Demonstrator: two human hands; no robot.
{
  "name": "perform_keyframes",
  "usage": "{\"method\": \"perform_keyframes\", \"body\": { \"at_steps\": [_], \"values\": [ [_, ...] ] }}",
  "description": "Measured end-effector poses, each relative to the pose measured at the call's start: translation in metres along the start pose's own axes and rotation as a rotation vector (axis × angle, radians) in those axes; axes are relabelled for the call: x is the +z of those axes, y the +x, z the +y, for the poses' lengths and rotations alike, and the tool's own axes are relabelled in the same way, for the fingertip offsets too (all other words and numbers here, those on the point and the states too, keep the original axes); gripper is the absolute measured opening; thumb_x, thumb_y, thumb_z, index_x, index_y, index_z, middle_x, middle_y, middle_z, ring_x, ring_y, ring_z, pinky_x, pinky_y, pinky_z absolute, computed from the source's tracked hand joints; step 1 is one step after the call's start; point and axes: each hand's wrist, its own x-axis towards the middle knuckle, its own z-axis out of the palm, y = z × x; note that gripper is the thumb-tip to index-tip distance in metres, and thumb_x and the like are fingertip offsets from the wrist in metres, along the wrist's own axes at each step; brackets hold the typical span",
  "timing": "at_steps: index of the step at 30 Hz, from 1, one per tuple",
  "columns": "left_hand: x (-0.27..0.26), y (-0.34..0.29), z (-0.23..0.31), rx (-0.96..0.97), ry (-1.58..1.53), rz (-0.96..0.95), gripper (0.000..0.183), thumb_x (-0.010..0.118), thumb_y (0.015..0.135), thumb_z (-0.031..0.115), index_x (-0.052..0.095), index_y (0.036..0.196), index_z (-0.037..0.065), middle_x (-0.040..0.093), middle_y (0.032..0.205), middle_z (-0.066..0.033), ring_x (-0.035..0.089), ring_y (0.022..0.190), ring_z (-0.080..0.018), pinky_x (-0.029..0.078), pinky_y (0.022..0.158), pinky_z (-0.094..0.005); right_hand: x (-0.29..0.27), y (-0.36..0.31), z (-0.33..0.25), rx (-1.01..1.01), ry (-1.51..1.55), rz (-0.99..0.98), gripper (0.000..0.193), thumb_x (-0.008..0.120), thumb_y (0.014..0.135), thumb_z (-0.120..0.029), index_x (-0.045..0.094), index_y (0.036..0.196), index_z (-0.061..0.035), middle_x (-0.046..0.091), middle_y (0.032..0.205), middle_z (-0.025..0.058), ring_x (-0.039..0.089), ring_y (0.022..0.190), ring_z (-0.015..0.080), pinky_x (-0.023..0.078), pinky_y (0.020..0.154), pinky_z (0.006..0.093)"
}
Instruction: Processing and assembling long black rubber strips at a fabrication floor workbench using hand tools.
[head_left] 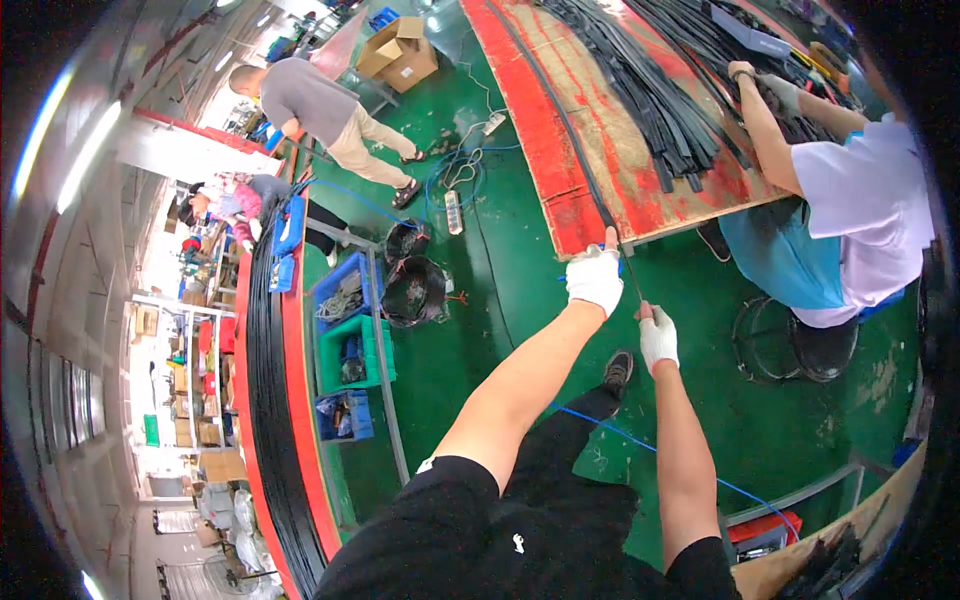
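A long, thin black strip (588, 172) lies along the red-and-tan worktable and runs off its near corner. My left hand (596, 278), in a white glove with bare fingertips, is closed around the strip just beyond that corner. Small blue bits show beside this hand; what they belong to I cannot make out. Lower and to the right, my right hand (658, 338), gloved the same way, pinches the strip's thin dark lower length. Between the hands the strip slants down, off the table.
Bundles of black strips (650, 95) cover the worktable (555, 190). A seated co-worker (850, 200) handles strips at right. At left, a red-edged bench (305, 400) bears long black strips beside blue and green bins (385, 345). Cables (465, 165) and black buckets (415, 290) sit on the green floor.
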Motion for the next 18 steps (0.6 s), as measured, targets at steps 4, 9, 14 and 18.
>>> {"method": "perform_keyframes", "body": {
  "at_steps": [4, 9, 14, 18],
  "values": [
    [0.022, -0.017, -0.010, -0.039, 0.024, -0.011, 0.079, 0.063, 0.086, 0.015, 0.041, 0.161, 0.006, 0.071, 0.110, -0.0211, 0.073, 0.097, -0.0363, 0.059, 0.086, -0.0465, 0.007, -0.033, 0.010, -0.006, -0.231, 0.062, 0.048, 0.057, 0.105, -0.042, 0.071, 0.118, 0.0019, 0.073, 0.114, 0.0279, 0.069, 0.112, 0.0452, 0.052, 0.095, 0.0465],
    [0.043, -0.056, 0.017, -0.046, 0.032, -0.027, 0.073, 0.061, 0.090, 0.019, 0.043, 0.160, 0.008, 0.071, 0.110, -0.0204, 0.074, 0.095, -0.0351, 0.059, 0.086, -0.0447, -0.035, -0.117, 0.042, 0.245, -0.124, -0.030, 0.070, 0.056, 0.107, -0.048, 0.056, 0.144, 0.0108, 0.066, 0.139, 0.0264, 0.064, 0.129, 0.0347, 0.047, 0.110, 0.0363],
    [0.034, -0.079, 0.036, -0.061, -0.009, -0.078, 0.080, 0.063, 0.088, 0.019, 0.038, 0.163, 0.009, 0.070, 0.111, -0.0223, 0.073, 0.096, -0.0375, 0.060, 0.085, -0.0481, -0.088, -0.189, 0.103, 0.296, -0.166, 0.018, 0.063, 0.052, 0.107, -0.049, 0.066, 0.133, 0.0062, 0.071, 0.128, 0.0279, 0.064, 0.126, 0.0425, 0.050, 0.105, 0.0424],
    [0.014, -0.087, 0.035, -0.100, -0.051, -0.113, 0.086, 0.068, 0.086, 0.026, 0.035, 0.165, 0.014, 0.069, 0.116, -0.0209, 0.073, 0.100, -0.0398, 0.059, 0.089, -0.0488, -0.091, -0.199, 0.095, 0.262, -0.120, 0.000, 0.060, 0.053, 0.107, -0.048, 0.068, 0.124, 0.0073, 0.073, 0.119, 0.0276, 0.068, 0.116, 0.0432, 0.051, 0.098, 0.0449]
  ]
}}
